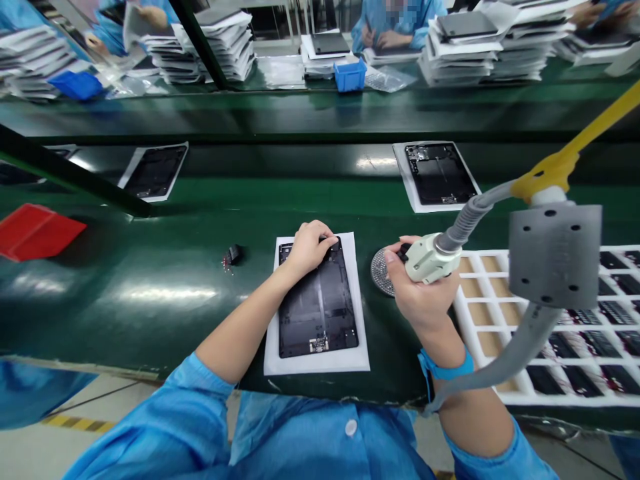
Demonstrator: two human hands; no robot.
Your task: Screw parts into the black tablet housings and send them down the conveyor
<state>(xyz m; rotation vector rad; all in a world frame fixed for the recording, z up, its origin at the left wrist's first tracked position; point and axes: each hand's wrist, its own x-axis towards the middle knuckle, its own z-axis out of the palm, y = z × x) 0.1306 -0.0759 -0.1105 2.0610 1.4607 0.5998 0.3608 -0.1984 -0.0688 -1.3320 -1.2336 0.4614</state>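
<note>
Okay, near to far, everything placed off the dark tablet housing (320,313). Blue sleeve (220,380) comes in just below it, over the bench edge. Left hand (310,250) sits curled on its upper end, clamped over the edge and pinning it to a white sheet (316,365). Right hand (420,287) is clenched round a cream handheld tool (433,259) just right of the housing, tip hidden behind the hand, blue wrist strap (447,367) on. Round mesh disc (381,272) sits between housing and that hand. Further right of the housing: white compartment tray (467,313) of black panels. Left of the housing: small black part (233,255) loose on the green belt (150,313), red tray (35,232) beyond. Grey corrugated hose (475,213) runs from the tool up to a yellow arm (555,163). Beyond the housing: another housing (440,175) on its sheet, then a co-worker's stacks (460,50).

Risks: hose drag could jerk the tool. Hidden tip could slip and scratch the housing. Sheet looks unfixed, so it could skid. A stray forearm could knock the loose part.
</note>
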